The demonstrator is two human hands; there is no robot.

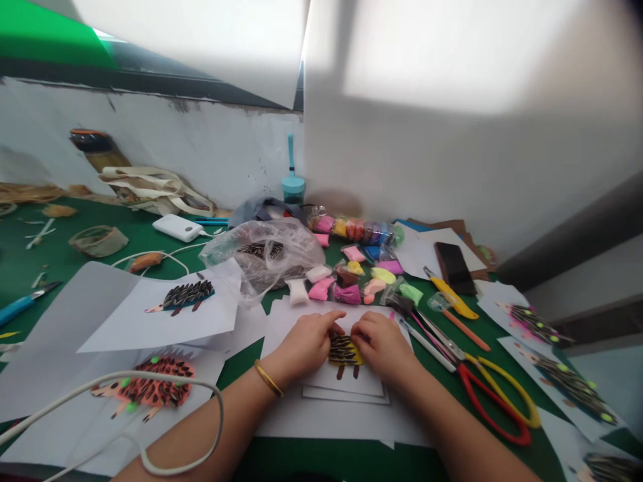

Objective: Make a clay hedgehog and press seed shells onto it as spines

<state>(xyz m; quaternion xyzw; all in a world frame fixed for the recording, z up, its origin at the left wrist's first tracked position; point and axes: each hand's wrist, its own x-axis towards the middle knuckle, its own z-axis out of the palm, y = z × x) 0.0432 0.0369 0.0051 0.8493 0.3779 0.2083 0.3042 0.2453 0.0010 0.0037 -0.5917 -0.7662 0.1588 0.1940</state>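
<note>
My left hand [307,343] and my right hand [382,345] rest close together on a white sheet of paper [346,385] on the green table. Between them lies a small yellow clay figure covered with sunflower seeds [343,351]. The fingers of both hands are curled and pinched at the figure's upper edge, touching it. A gold bangle [268,378] sits on my left wrist. Just beyond the hands lie several small packets of coloured clay [354,273] and a clear plastic bag of sunflower seeds [266,258].
Finished seed hedgehogs lie on paper at left [187,295], lower left [151,388] and right [573,385]. Red-and-yellow scissors [495,395], a yellow knife [449,292] and a black phone [455,268] lie to the right. A white cable [201,428] loops in front; a power bank [177,227] sits behind.
</note>
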